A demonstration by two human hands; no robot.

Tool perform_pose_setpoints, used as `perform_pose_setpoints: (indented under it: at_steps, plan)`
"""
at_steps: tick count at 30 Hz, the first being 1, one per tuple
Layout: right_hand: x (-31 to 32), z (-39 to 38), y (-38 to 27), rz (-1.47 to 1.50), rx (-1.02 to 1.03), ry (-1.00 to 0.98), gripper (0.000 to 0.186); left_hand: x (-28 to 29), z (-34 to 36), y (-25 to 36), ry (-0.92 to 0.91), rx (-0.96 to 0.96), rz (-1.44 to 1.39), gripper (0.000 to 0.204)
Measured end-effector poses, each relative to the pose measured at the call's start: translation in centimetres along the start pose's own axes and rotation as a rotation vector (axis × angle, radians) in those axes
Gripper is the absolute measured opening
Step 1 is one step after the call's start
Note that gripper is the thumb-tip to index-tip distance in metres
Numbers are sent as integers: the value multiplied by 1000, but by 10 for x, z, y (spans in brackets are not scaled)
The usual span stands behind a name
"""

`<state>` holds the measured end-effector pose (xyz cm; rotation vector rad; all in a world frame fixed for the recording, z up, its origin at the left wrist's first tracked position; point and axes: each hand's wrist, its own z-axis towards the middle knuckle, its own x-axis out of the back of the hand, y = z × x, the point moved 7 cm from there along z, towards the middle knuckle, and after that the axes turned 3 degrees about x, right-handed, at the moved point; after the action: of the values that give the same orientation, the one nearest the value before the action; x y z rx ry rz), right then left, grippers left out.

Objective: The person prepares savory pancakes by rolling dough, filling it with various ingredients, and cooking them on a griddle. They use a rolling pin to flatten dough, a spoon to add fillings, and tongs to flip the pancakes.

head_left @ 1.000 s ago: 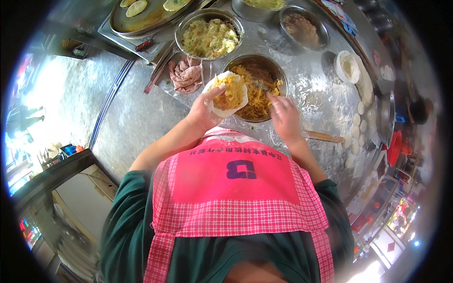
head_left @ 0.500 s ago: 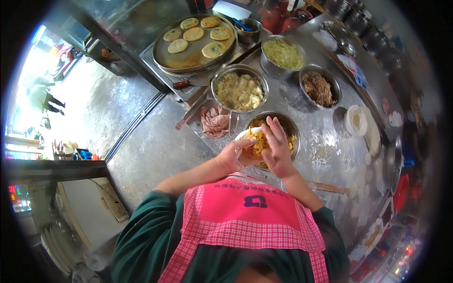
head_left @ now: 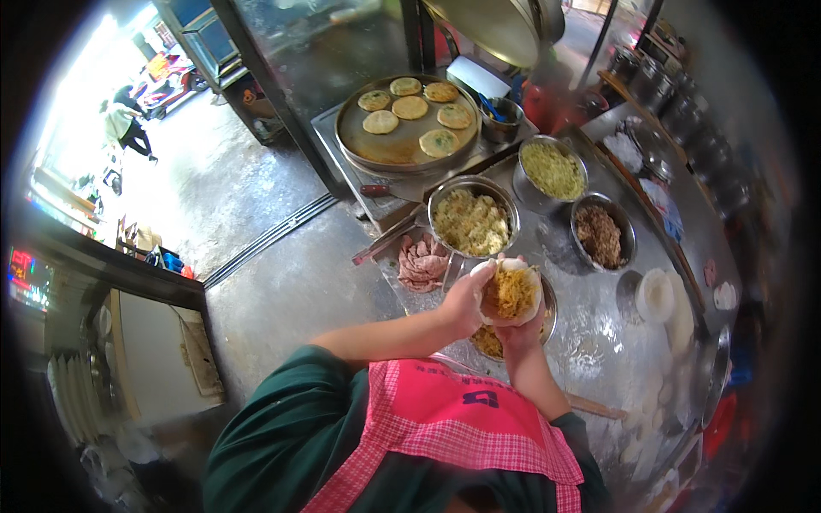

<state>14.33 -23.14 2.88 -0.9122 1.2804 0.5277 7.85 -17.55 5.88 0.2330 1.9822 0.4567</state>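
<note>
Both hands, the left hand (head_left: 466,299) and right hand (head_left: 520,329), cup a dough round (head_left: 510,291) heaped with orange shredded filling, fingers curled about its edge, directly above a partly hidden metal bowl (head_left: 547,318), with the griddle (head_left: 402,145) of flatbreads well beyond.

Daylight floods in from the street far to the left of the hands (head_left: 496,308), blown out to white there. The floured metal counter (head_left: 599,333) right of them shows soft glare. Fisheye bending darkens and smears the rim; the centre around the hands is sharp.
</note>
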Motion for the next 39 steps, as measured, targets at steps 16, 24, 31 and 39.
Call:
perform_pose_setpoints:
  at_steps: [16,24,31,39]
  plan:
    - [-32,25,74,-197,-167,207,49,34,-38,68,169,-584,920,33]
    - [-75,53,223,-143,-416,63,56,98,-128,187,399,-1190,1706,60]
    - [-114,124,413,-244,-575,230,48,254,-212,333,387,-1011,830,63]
    - [-167,175,510,-331,-589,191,49,353,-268,393,384,-681,533,17]
